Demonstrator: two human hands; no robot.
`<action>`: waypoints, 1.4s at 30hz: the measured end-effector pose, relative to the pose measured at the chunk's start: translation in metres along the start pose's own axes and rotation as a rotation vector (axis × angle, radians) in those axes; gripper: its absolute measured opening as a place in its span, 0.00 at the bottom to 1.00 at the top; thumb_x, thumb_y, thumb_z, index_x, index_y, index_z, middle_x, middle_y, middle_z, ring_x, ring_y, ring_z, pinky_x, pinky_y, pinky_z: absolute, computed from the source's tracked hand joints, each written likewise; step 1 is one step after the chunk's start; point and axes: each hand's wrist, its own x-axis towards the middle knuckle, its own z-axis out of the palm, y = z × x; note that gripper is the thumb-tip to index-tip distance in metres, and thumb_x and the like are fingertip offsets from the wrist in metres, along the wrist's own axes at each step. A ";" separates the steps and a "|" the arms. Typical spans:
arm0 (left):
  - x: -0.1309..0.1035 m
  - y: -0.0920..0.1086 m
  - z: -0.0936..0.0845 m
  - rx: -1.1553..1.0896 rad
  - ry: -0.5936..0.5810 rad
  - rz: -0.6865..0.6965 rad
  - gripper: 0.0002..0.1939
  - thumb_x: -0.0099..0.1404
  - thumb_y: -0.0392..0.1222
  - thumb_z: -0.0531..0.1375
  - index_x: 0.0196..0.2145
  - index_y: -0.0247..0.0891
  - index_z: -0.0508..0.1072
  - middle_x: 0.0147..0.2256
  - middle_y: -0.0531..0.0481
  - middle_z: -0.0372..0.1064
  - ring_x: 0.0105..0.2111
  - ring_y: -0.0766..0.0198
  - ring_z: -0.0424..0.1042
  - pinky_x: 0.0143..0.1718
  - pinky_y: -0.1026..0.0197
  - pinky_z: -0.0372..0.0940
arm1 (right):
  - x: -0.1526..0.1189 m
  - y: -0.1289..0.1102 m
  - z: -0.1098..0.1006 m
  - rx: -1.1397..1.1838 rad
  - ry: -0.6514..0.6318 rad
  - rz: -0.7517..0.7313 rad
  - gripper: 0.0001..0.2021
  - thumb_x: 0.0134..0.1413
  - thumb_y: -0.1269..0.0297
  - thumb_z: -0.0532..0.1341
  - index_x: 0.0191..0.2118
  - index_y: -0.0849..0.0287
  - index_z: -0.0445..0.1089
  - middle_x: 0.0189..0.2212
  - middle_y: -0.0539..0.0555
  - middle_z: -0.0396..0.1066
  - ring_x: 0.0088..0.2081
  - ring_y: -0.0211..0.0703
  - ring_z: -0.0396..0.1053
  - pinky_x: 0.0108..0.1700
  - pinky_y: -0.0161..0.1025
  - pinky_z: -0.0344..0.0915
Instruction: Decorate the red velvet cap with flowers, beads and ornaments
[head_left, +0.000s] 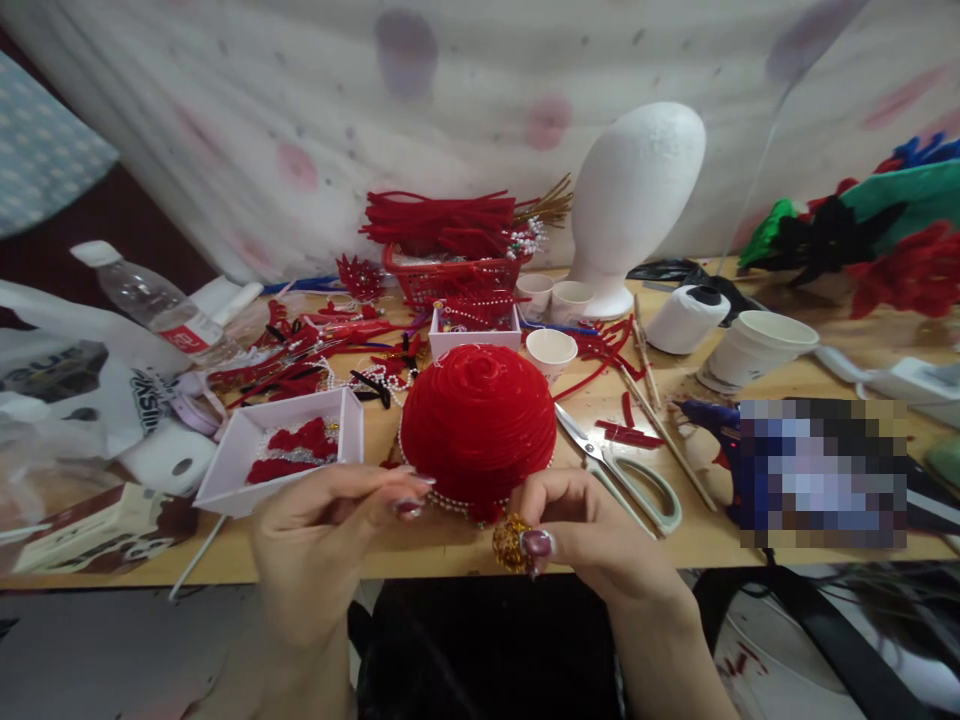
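A red dome (480,420) wound in fuzzy cord, with a string of pearl beads round its lower edge, sits at the table's front. My right hand (581,535) pinches a small gold tinsel ornament (510,543) between thumb and fingers, just in front of the dome's right side. At the dome's left front, my left hand (337,530) is closed, its thumb and fingertips together; whatever they hold, if anything, is too small to make out. Scissors (637,480) lie open to the right of the dome.
Left of the dome is a white box (281,450) of red pieces. Behind stand a red basket (457,275), a white foam head (637,190) and paper cups (551,350). A thread cone (688,318) and wooden sticks (675,450) lie right; a plastic bottle (154,300) leans left.
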 end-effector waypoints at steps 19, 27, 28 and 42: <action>-0.016 0.002 0.003 -0.173 -0.041 -0.213 0.08 0.60 0.40 0.67 0.39 0.42 0.82 0.34 0.47 0.81 0.27 0.59 0.81 0.28 0.64 0.77 | 0.001 -0.001 0.006 -0.139 0.133 -0.120 0.07 0.41 0.67 0.75 0.25 0.60 0.77 0.21 0.50 0.76 0.22 0.31 0.70 0.27 0.25 0.67; -0.024 0.005 0.007 -0.092 -0.020 -0.022 0.09 0.57 0.36 0.69 0.22 0.41 0.75 0.16 0.59 0.70 0.18 0.70 0.71 0.22 0.69 0.70 | 0.000 0.001 0.007 -0.135 0.154 -0.160 0.06 0.42 0.70 0.74 0.26 0.59 0.78 0.22 0.48 0.76 0.23 0.29 0.71 0.28 0.23 0.67; -0.025 0.007 0.011 -0.042 -0.028 -0.017 0.08 0.58 0.35 0.68 0.23 0.41 0.76 0.19 0.58 0.72 0.21 0.69 0.73 0.25 0.69 0.71 | 0.000 0.001 0.007 -0.145 0.165 -0.169 0.06 0.41 0.71 0.75 0.26 0.59 0.78 0.22 0.48 0.77 0.24 0.29 0.72 0.29 0.23 0.67; -0.044 0.008 0.045 -0.162 0.046 -0.457 0.10 0.54 0.35 0.70 0.21 0.38 0.72 0.31 0.48 0.81 0.31 0.58 0.81 0.34 0.60 0.78 | -0.003 0.003 0.005 -0.234 0.189 -0.194 0.04 0.49 0.69 0.71 0.30 0.58 0.77 0.27 0.50 0.77 0.30 0.34 0.74 0.36 0.28 0.71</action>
